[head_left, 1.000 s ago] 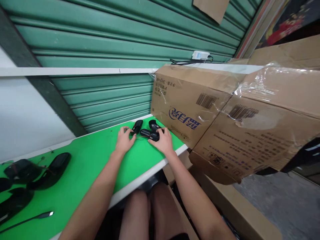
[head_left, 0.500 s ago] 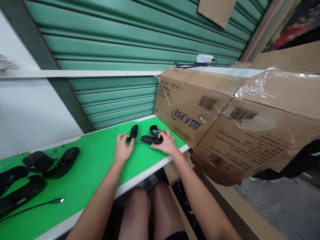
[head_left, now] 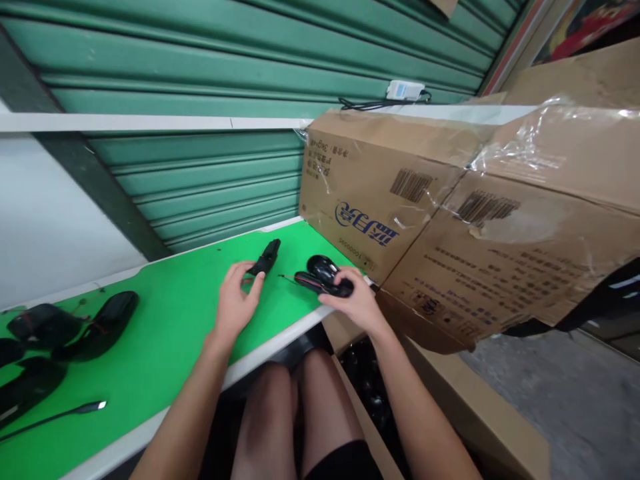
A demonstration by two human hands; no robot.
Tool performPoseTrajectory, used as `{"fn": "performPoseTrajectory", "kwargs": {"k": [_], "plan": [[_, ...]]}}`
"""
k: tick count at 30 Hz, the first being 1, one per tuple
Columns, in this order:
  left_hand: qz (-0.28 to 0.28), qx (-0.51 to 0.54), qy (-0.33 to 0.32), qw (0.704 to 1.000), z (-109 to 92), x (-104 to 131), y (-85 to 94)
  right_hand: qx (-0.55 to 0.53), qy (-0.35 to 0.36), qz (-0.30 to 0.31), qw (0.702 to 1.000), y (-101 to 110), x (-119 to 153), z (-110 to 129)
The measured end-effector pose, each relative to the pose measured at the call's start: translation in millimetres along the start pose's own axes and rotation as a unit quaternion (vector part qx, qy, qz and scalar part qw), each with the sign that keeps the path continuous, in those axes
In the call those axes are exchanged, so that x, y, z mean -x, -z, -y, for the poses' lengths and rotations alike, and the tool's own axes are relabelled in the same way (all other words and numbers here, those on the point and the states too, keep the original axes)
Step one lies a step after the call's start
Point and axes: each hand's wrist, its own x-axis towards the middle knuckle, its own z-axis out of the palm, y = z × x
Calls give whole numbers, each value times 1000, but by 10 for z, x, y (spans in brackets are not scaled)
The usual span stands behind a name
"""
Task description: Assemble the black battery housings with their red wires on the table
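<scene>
My left hand point(head_left: 235, 299) pinches a slim black plastic piece point(head_left: 268, 256) between thumb and fingers. The piece is held tilted over the green tabletop point(head_left: 180, 313), and a bit of red shows beside the fingers. Near the table's front right edge, my right hand point(head_left: 356, 297) is closed on a black elongated part with red wire point(head_left: 311, 281). A glossy black rounded shell point(head_left: 323, 268) lies right against that part; whether the fingers grip it too, I cannot tell. A thin wire end sticks out to the left, between the hands.
Several black curved parts with wires point(head_left: 103, 327) lie at the table's left, behind a black cable point(head_left: 90, 407). A large cardboard box point(head_left: 400, 200) borders the right side. Below the edge, an open carton holds black glossy items point(head_left: 367, 383). A white rail point(head_left: 175, 124) crosses behind.
My right hand has moved right and nearer the front edge, with the black parts shifting along. The piece in my left hand has turned. The whole view has shifted slightly.
</scene>
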Motion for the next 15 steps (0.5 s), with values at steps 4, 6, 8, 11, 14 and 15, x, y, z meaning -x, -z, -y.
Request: {"fn": "performPoseTrajectory", "kwargs": {"k": [4, 6, 8, 11, 14, 15], "plan": [[116, 33, -47, 992, -581, 571, 167, -152, -178, -20, 972, 722, 1169, -331], [279, 79, -32, 956, -812, 846, 128, -178, -338, -82, 920, 982, 1806, -639], [412, 96, -11, 906, -942, 1077, -96, -176, -476, -141, 850, 1109, 2367, -989], [519, 64, 28, 852, -968, 1402, -771, -152, -588, -178, 774, 1092, 3000, -1477], [598, 26, 83, 797, -937, 1707, -1567, -125, -601, -178, 769, 977, 3366, -1792], [607, 26, 96, 788, -943, 1781, -1783, -104, -579, -169, 791, 951, 3416, -1848]]}}
